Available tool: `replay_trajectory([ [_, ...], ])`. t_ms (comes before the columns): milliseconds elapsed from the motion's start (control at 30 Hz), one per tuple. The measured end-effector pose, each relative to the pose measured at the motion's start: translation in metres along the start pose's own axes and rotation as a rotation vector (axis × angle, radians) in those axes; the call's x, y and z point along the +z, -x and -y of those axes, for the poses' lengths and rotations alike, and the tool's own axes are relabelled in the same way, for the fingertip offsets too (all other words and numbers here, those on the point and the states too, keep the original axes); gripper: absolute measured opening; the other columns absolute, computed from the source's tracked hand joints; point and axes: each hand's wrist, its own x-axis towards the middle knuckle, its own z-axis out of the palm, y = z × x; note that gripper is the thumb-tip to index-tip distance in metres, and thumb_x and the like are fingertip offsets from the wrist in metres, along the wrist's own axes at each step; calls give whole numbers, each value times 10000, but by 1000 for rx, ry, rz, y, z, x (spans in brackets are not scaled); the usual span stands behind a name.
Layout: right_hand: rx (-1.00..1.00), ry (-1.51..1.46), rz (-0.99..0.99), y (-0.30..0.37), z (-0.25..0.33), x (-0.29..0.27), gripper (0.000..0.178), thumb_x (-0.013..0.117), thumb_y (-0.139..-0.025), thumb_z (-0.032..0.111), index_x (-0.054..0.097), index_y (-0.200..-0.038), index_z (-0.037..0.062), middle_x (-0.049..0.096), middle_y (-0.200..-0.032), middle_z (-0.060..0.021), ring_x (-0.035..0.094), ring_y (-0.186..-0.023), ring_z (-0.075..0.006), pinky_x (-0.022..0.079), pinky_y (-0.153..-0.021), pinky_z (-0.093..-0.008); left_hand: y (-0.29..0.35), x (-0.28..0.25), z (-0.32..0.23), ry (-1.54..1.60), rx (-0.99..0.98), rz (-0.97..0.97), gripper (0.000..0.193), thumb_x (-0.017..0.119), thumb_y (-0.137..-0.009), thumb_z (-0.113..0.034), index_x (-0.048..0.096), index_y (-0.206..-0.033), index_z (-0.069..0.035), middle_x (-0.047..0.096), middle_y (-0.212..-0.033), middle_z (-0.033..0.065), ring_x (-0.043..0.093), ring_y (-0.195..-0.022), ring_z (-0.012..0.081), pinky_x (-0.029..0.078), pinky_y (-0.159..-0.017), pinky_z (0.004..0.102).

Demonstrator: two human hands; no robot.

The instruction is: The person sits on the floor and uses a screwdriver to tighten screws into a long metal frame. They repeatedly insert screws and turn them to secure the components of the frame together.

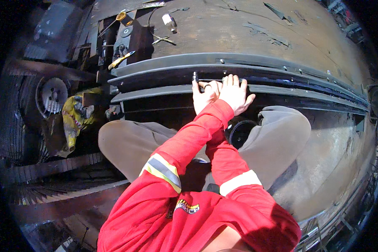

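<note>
My forearms are crossed, the left over the right. My left hand (236, 93) lies with fingers stretched forward and thumb apart, over the far end of what looks like a socket wrench (195, 77). Further left, my right hand (205, 95) is closed on the wrench's bar, thumb beside its shiny metal head. A dark ring-like band shows at its fingers. The wrench lies along a long dark steel channel (164, 82) with raised ribs and a row of bolts (284, 68) on its right part. The fingers hide most of the bar.
A paintbrush (121, 60), grinding disc (126, 31), orange-topped container (122, 17) and white-and-dark bottle (169, 22) lie beyond the channel. To the left are a yellow cloth (73, 119) and round metal plate (53, 95). A black round object (242, 133) sits between my knees.
</note>
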Motion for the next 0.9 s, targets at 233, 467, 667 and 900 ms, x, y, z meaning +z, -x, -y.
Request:
replay_trajectory([
  [233, 262, 77, 267, -6, 14, -12, 372, 669, -797, 467, 713, -915, 116, 601, -996, -101, 504, -1063, -295, 381, -945, -428, -29, -4, 8, -48, -70, 237, 354, 517, -867, -321, 595, -1053, -29, 633, -957, 210, 611, -947, 361, 457, -850, 484],
  [467, 177, 187, 144, 1, 7, 17, 349, 683, -778, 467, 715, -877, 134, 599, -967, -94, 511, -1033, -303, 384, -913, -456, -59, -18, 19, -133, -19, 338, 187, 558, -830, -180, 648, -948, -65, 680, -880, 163, 669, -833, 335, 522, -718, 439],
  [667, 182, 204, 146, -1, 6, 15, 351, 682, -778, 469, 715, -875, 134, 597, -963, -97, 509, -1032, -306, 381, -913, -460, -58, -31, 22, -104, 109, 190, 152, 573, -794, -159, 661, -865, -57, 673, -829, 176, 668, -790, 346, 527, -676, 444],
  [900, 161, 193, 187, -1, 7, 11, 370, 668, -783, 490, 716, -910, 145, 590, -973, -110, 502, -1037, -317, 367, -924, -465, -60, -19, 8, -191, -98, 398, 165, 549, -808, -157, 697, -835, -87, 695, -843, 128, 682, -796, 305, 538, -663, 412],
])
